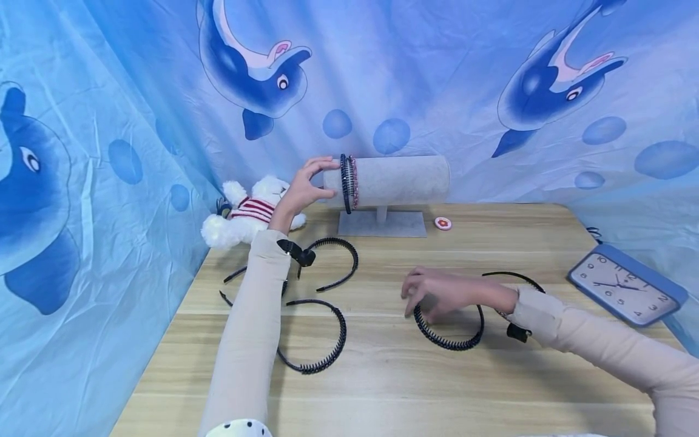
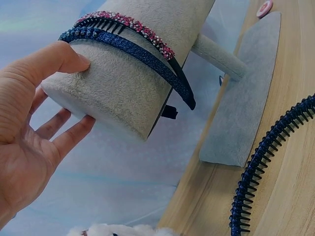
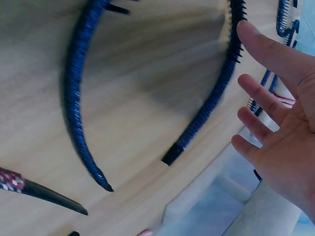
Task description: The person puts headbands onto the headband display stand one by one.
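At the left end of a grey velvet display roll on a stand, my left hand grips the roll with thumb on one side and fingers on the other. Beside its thumb, a dark blue headband and a pink sparkly headband are around the roll. My right hand is over the table, right at a dark toothed headband. Its fingers are spread in the right wrist view, and the thumb overlaps the blue headband there.
More dark headbands lie on the left of the table, including a near headband and a farther headband. A white plush toy sits at back left, a blue clock at right. A small flower disc lies by the stand's base.
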`<control>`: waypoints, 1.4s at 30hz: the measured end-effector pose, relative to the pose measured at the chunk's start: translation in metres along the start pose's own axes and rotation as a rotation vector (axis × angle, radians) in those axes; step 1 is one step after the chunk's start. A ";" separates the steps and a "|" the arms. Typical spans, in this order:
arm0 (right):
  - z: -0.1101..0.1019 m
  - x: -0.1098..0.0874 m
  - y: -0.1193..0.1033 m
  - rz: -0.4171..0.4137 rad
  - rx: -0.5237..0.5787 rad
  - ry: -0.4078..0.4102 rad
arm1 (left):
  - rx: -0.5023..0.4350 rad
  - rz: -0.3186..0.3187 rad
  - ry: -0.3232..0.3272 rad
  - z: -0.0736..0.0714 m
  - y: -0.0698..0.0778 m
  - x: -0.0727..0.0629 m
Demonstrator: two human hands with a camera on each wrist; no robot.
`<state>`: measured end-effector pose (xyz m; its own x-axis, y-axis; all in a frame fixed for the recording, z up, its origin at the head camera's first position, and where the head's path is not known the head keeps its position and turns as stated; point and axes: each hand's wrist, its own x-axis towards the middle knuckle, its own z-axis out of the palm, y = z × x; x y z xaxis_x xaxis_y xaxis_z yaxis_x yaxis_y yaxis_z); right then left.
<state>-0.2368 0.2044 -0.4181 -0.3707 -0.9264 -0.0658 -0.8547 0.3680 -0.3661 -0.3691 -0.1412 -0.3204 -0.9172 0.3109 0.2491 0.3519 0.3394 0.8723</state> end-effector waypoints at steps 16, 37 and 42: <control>0.013 0.000 -0.004 0.021 0.028 0.052 | -0.017 0.021 0.008 -0.001 -0.003 0.002; -0.030 0.003 -0.003 0.172 -0.038 0.075 | -0.009 0.080 0.044 0.003 -0.036 0.017; -0.045 -0.003 -0.005 0.227 -0.072 0.072 | -0.007 0.076 0.050 0.003 -0.036 0.017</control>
<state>-0.2478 0.2089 -0.3747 -0.5788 -0.8123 -0.0720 -0.7693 0.5731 -0.2823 -0.3967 -0.1459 -0.3488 -0.8961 0.2908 0.3353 0.4199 0.3104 0.8528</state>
